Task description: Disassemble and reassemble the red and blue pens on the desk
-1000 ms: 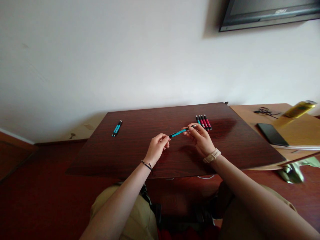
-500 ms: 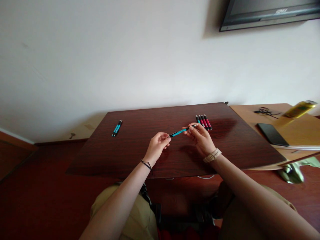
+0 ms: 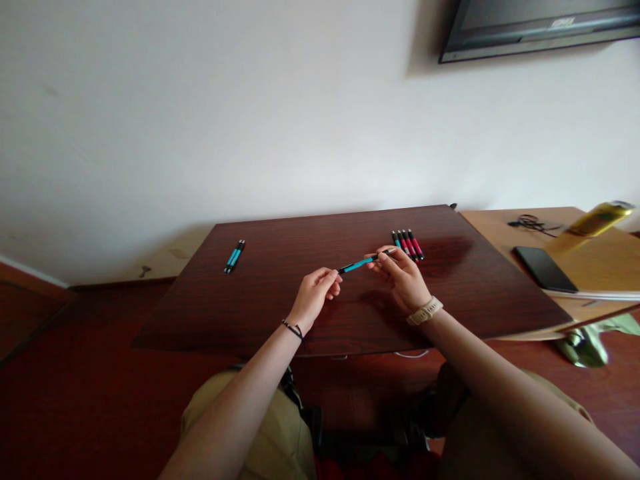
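A blue pen [image 3: 356, 265] with black ends is held above the table between my two hands, tilted up toward the right. My left hand [image 3: 316, 291] pinches its lower, left end. The fingers of my right hand [image 3: 399, 272] grip it near the upper end, where a light tip sticks out. Just beyond my right hand lies a row of several pens [image 3: 407, 244], mostly pink and black with blue at the left. Two blue pens [image 3: 234, 256] lie side by side at the left of the table.
The dark wooden table [image 3: 280, 320] stands against a white wall. On a lighter desk [image 3: 620, 260] to the right are a black phone [image 3: 545, 269], a dark cable [image 3: 533, 224] and a yellow can [image 3: 600, 219]. A screen [image 3: 545, 27] hangs at upper right.
My left fingers have shifted slightly at the pen's left end. The pen, my right hand and the other pens look unmoved.
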A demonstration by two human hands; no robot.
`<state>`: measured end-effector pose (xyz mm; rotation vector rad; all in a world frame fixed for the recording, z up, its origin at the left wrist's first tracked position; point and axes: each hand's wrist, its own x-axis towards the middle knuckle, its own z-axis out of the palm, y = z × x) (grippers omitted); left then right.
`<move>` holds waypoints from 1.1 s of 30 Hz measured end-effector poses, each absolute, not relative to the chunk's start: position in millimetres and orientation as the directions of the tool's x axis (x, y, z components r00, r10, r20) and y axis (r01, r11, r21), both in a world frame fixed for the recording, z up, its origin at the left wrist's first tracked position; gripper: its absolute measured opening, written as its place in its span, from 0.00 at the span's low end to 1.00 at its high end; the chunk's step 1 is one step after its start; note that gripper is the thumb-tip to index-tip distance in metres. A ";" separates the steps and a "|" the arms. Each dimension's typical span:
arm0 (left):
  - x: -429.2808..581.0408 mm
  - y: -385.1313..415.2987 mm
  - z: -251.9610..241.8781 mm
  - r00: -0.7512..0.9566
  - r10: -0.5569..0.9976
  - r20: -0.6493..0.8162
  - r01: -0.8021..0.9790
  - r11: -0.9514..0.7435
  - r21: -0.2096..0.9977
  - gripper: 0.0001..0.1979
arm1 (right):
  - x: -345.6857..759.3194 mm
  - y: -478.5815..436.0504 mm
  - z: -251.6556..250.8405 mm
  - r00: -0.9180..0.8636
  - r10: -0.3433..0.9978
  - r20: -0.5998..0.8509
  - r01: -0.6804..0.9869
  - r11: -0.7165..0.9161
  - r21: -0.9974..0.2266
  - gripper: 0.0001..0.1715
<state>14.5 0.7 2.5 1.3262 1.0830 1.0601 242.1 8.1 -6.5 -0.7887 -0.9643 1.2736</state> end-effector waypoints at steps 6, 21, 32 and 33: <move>14.1 0.3 5.9 0.179 0.980 0.090 0.059 -0.102 0.993 0.15 | 241.6 8.0 -6.1 0.028 0.988 0.151 -0.416 0.148 -0.897 0.16; 15.7 -0.5 7.6 0.147 0.988 0.057 0.036 -0.062 0.997 0.12 | 243.3 8.6 -2.9 0.053 0.988 0.148 -0.468 0.155 -0.870 0.14; 12.5 1.8 4.9 0.123 0.991 0.055 0.009 -0.057 0.998 0.12 | 248.9 13.2 -0.1 0.105 0.984 0.147 -0.471 0.179 -0.864 0.17; 12.4 1.9 4.7 0.121 0.991 0.056 0.008 -0.057 0.998 0.12 | 249.7 13.6 -0.2 0.111 0.983 0.149 -0.466 0.184 -0.865 0.17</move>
